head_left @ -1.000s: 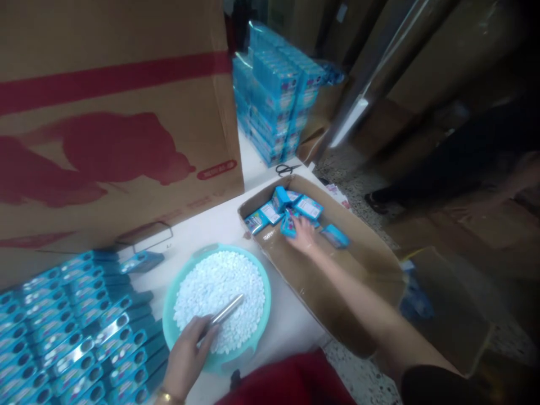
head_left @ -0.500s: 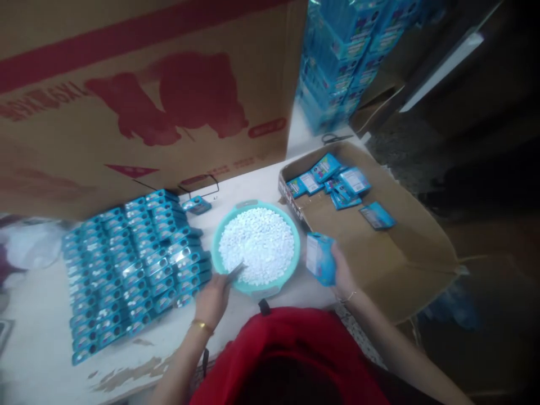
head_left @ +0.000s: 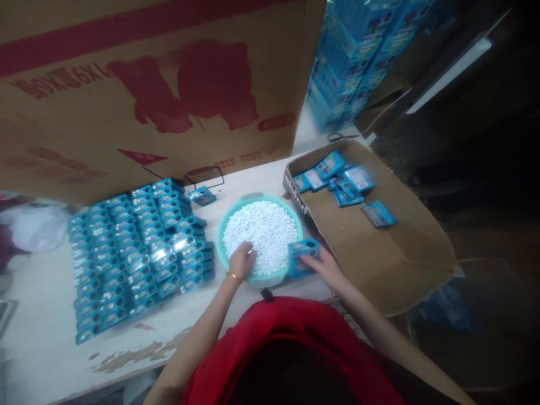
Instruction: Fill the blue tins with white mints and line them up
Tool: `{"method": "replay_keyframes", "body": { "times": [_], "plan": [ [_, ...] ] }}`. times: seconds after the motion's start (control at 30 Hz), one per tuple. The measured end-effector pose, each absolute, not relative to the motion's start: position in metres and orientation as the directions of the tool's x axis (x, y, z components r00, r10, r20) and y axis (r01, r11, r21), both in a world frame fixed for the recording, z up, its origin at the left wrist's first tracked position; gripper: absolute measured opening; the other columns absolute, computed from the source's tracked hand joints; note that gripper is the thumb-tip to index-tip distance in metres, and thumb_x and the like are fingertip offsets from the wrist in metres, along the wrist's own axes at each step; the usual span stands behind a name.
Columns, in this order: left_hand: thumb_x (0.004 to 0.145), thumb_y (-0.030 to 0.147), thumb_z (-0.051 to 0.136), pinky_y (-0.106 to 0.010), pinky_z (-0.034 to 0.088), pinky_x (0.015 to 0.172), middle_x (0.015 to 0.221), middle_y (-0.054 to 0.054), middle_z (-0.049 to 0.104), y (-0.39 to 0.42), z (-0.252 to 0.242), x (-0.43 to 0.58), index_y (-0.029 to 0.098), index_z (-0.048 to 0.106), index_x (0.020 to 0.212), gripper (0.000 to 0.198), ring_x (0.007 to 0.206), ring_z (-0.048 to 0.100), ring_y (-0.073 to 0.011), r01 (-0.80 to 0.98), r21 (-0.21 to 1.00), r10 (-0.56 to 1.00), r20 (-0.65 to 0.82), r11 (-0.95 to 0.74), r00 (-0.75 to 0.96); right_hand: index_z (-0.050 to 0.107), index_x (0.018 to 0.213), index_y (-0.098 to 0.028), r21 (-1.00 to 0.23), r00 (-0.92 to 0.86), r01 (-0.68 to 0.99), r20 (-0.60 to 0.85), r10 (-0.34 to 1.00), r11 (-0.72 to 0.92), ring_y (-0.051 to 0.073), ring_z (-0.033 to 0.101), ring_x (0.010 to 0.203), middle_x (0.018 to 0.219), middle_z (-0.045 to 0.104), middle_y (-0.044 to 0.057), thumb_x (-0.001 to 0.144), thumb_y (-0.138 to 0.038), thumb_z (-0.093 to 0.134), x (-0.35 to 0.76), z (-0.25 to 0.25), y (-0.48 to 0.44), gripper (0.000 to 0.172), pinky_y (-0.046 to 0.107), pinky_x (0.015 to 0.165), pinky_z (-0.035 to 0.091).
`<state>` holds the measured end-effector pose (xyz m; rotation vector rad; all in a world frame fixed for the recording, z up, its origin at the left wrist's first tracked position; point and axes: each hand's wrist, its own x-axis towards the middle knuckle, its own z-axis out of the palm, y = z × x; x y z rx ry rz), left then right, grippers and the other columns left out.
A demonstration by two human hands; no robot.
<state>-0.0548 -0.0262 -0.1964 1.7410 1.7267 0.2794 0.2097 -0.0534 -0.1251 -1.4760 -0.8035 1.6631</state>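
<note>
A teal basin [head_left: 223,228] full of small white pellets [head_left: 265,228] stands on the white table. My left hand [head_left: 241,261] is closed over the pellets at the basin's near edge, gripping a metal tool that shows only as a glint. My right hand [head_left: 324,265] grips a small blue box [head_left: 302,256], holding it against the basin's right rim.
Rows of several blue boxes [head_left: 139,247] lie on the table at left. A shallow cardboard tray [head_left: 379,253] at right holds several loose blue boxes [head_left: 343,180]. A big printed carton [head_left: 147,84] stands behind, with wrapped blue packs [head_left: 358,50] and scissors [head_left: 340,136] at the back right.
My right hand took a blue box out of the cardboard tray and brought it to the basin's rim. The left hand moved deeper over the pellets. The view swung left and down.
</note>
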Motion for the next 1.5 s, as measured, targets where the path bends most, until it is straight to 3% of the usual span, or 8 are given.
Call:
{"method": "replay_keyframes", "body": {
  "times": [0.2,0.3,0.43,0.6,0.87,1.03,1.33,1.5],
  "plan": [
    [0.086,0.037,0.053,-0.026,0.046,0.068,0.082,-0.001,0.057,-0.023,-0.170,-0.071,0.018,0.057,0.098,0.023,0.069,0.054,-0.0129,0.705,0.709,0.961,-0.180,-0.020,0.208,0.057,0.105,-0.024,-0.957,0.070,0.240,-0.148,0.987,-0.161,0.022,0.061,0.095,0.100,0.064,0.003,0.075,-0.040,0.069,0.214,-0.124,-0.043,0.036,0.037,0.087,0.049],
    [0.088,0.037,0.052,-0.027,0.045,0.070,0.082,-0.002,0.057,-0.020,-0.140,-0.085,0.017,0.058,0.101,0.024,0.071,0.053,-0.0131,0.663,0.739,0.946,-0.117,-0.119,0.301,0.056,0.107,-0.023,-0.905,0.020,0.423,0.045,0.999,0.033,0.024,0.058,0.098,0.102,0.061,0.006,0.079,-0.035,0.064,0.216,-0.129,-0.036,0.031,0.039,0.088,0.048],
    [0.090,0.034,0.052,-0.027,0.045,0.072,0.085,-0.003,0.058,-0.012,-0.097,-0.093,0.018,0.058,0.105,0.023,0.075,0.055,-0.0139,0.644,0.727,0.898,-0.088,-0.238,0.432,0.055,0.110,-0.022,-0.799,-0.116,0.565,0.169,0.979,0.205,0.026,0.055,0.101,0.106,0.059,0.009,0.081,-0.024,0.058,0.207,-0.128,-0.025,0.029,0.042,0.089,0.046],
    [0.090,0.032,0.050,-0.027,0.047,0.075,0.093,-0.005,0.062,0.004,-0.055,-0.085,0.019,0.058,0.104,0.021,0.081,0.059,-0.0150,0.673,0.654,0.819,-0.141,-0.345,0.557,0.055,0.111,-0.018,-0.721,-0.249,0.615,0.205,0.946,0.318,0.027,0.053,0.104,0.107,0.060,0.011,0.076,-0.011,0.052,0.187,-0.120,-0.017,0.036,0.043,0.091,0.046],
    [0.090,0.030,0.045,-0.029,0.047,0.068,0.101,-0.008,0.064,0.025,0.005,-0.057,0.019,0.059,0.105,0.024,0.084,0.063,-0.0198,0.815,0.271,0.741,-0.340,-0.512,0.579,0.056,0.112,-0.016,-0.673,-0.300,0.648,0.204,0.932,0.356,0.028,0.052,0.103,0.106,0.060,0.012,0.072,-0.007,0.048,0.172,-0.123,-0.019,0.041,0.043,0.090,0.045],
    [0.090,0.029,0.042,-0.027,0.041,0.056,0.095,-0.007,0.064,0.029,0.026,-0.046,0.018,0.059,0.092,0.021,0.074,0.062,-0.0187,0.804,0.121,0.707,-0.413,-0.582,0.574,0.056,0.112,-0.016,-0.668,-0.291,0.650,0.223,0.930,0.363,0.028,0.052,0.102,0.106,0.060,0.012,0.074,-0.010,0.050,0.170,-0.125,-0.019,0.039,0.043,0.089,0.045],
    [0.092,0.025,0.041,-0.027,0.037,0.051,0.090,-0.007,0.062,0.020,0.033,-0.045,0.016,0.059,0.093,0.021,0.069,0.059,-0.0179,0.780,0.047,0.713,-0.375,-0.624,0.593,0.056,0.112,-0.014,-0.672,-0.310,0.644,0.207,0.928,0.365,0.028,0.052,0.102,0.106,0.061,0.013,0.076,-0.011,0.051,0.167,-0.128,-0.019,0.037,0.043,0.090,0.045],
    [0.093,0.029,0.040,-0.026,0.041,0.059,0.093,-0.006,0.062,0.010,0.003,-0.076,0.019,0.059,0.103,0.024,0.079,0.060,-0.0180,0.845,0.155,0.806,-0.253,-0.512,0.535,0.056,0.113,-0.015,-0.684,-0.319,0.640,0.178,0.931,0.350,0.028,0.052,0.104,0.109,0.060,0.013,0.077,-0.011,0.052,0.170,-0.128,-0.019,0.037,0.044,0.093,0.045]
  ]
}}
